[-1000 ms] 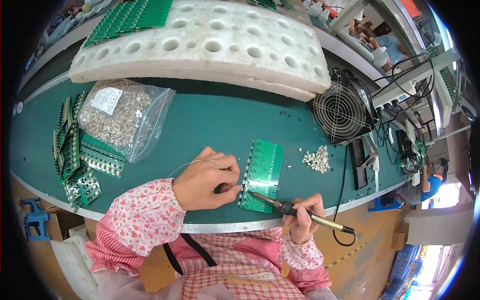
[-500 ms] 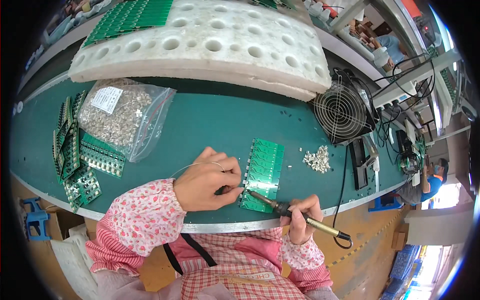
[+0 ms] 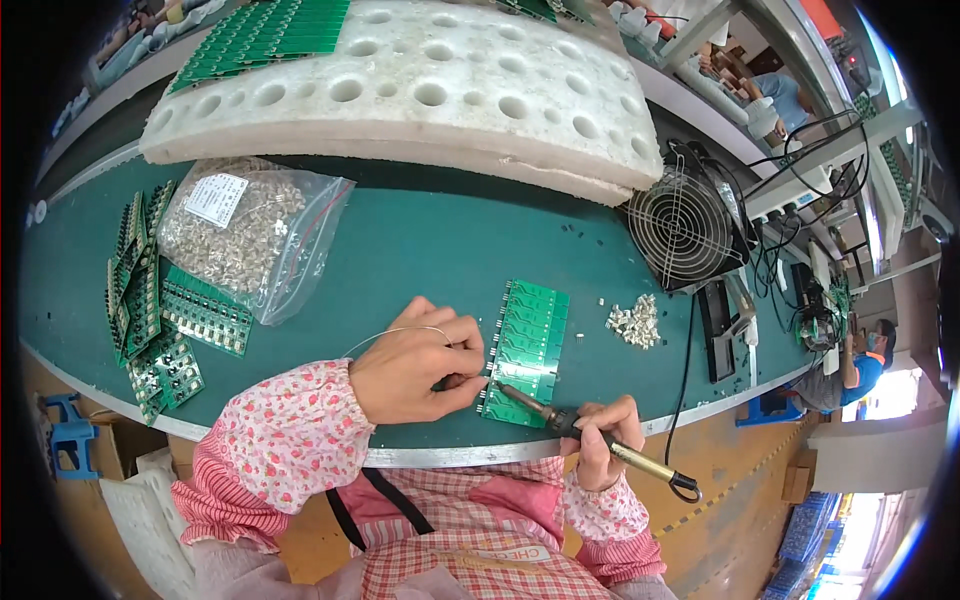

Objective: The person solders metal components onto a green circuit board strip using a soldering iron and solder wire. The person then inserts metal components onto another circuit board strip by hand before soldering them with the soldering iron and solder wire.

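Observation:
A green circuit board panel [image 3: 532,335] lies flat near the table's front edge. My right hand [image 3: 607,440] grips a soldering iron [image 3: 648,465] like a pen, its tip down at the lower left part of the panel. At the panel's left edge, my left hand [image 3: 418,368] is closed, thumb and finger pinched by the iron's tip. A thin solder wire [image 3: 396,331] arcs over that hand's back and runs into the grip. Whether tip and wire touch is too small to tell.
Small white connectors [image 3: 634,320] lie heaped right of the panel, near a fan [image 3: 682,222]. At left are a plastic bag of connectors [image 3: 232,225] and piled populated boards [image 3: 140,300]. A white foam block [image 3: 400,140] with green boards [image 3: 265,40] stands behind.
The rear end of the soldering iron has dipped slightly, while its tip stays at nearly the same place on the panel. My left hand has barely moved.

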`<state>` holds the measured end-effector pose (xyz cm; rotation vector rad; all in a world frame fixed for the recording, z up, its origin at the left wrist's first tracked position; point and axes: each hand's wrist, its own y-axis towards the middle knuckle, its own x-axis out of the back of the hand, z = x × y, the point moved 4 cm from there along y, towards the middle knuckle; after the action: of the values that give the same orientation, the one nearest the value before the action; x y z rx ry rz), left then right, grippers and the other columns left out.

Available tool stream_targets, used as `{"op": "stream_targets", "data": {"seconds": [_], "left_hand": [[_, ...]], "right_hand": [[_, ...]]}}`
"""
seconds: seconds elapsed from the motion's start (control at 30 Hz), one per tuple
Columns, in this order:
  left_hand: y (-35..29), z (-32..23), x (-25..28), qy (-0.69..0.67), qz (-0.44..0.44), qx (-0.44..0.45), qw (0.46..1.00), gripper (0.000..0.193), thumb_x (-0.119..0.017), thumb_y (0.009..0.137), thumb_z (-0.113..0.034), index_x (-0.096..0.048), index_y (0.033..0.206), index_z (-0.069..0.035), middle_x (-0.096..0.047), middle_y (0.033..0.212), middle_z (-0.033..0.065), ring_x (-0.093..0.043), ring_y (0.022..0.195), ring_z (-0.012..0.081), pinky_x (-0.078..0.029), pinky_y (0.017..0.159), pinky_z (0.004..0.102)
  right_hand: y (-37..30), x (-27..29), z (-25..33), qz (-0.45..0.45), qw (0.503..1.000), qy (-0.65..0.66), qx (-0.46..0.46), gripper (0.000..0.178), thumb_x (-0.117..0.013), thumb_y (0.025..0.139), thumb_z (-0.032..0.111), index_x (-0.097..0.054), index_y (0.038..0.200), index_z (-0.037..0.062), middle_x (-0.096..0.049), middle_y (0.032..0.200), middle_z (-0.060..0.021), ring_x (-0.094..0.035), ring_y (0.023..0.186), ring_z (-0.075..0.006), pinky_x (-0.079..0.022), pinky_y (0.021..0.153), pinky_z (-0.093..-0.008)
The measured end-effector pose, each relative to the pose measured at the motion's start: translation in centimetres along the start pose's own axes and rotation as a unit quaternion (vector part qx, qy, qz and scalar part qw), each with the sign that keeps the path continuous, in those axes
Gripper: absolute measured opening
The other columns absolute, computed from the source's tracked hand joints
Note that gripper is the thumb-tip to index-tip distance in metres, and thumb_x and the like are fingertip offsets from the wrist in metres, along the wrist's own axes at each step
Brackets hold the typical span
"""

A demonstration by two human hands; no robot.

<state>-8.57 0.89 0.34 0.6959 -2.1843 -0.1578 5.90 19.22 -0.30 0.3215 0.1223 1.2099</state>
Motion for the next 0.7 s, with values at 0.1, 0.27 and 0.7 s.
{"op": "stream_targets", "data": {"seconds": [0.1,0.27,0.7], "left_hand": [[0.01,0.17,-0.12,-0.010,-0.011,0.003,1.000,0.017,-0.067,0.077,-0.016,-0.057,0.066,-0.009,-0.052,0.079,0.0000,-0.051,0.076,0.0179,-0.033,0.074,0.0335],[0.14,0.13,0.01,-0.007,-0.010,0.007,1.000,0.016,-0.067,0.077,-0.016,-0.058,0.068,-0.009,-0.052,0.079,0.0000,-0.051,0.075,0.0178,-0.033,0.074,0.0334],[0.09,0.02,-0.08,0.011,-0.001,0.005,1.000,0.016,-0.071,0.074,-0.015,-0.057,0.068,-0.010,-0.053,0.081,-0.0026,-0.049,0.074,0.0160,-0.031,0.073,0.0323]], "right_hand": [[-0.15,0.02,-0.07,0.004,1.000,0.000,-0.011,0.010,-0.054,0.086,0.005,-0.046,0.084,-0.0007,-0.054,0.057,-0.0071,-0.052,0.045,-0.0104,-0.042,0.043,-0.0236],[-0.19,0.25,-0.17,-0.042,0.998,0.032,-0.044,0.015,-0.055,0.088,0.012,-0.046,0.088,0.0001,-0.055,0.059,-0.0074,-0.052,0.045,-0.0106,-0.042,0.043,-0.0231],[-0.01,-0.10,-0.01,-0.018,0.998,0.006,-0.057,0.012,-0.056,0.087,0.008,-0.046,0.086,0.0007,-0.055,0.059,-0.0070,-0.053,0.047,-0.0105,-0.044,0.045,-0.0232]]}}
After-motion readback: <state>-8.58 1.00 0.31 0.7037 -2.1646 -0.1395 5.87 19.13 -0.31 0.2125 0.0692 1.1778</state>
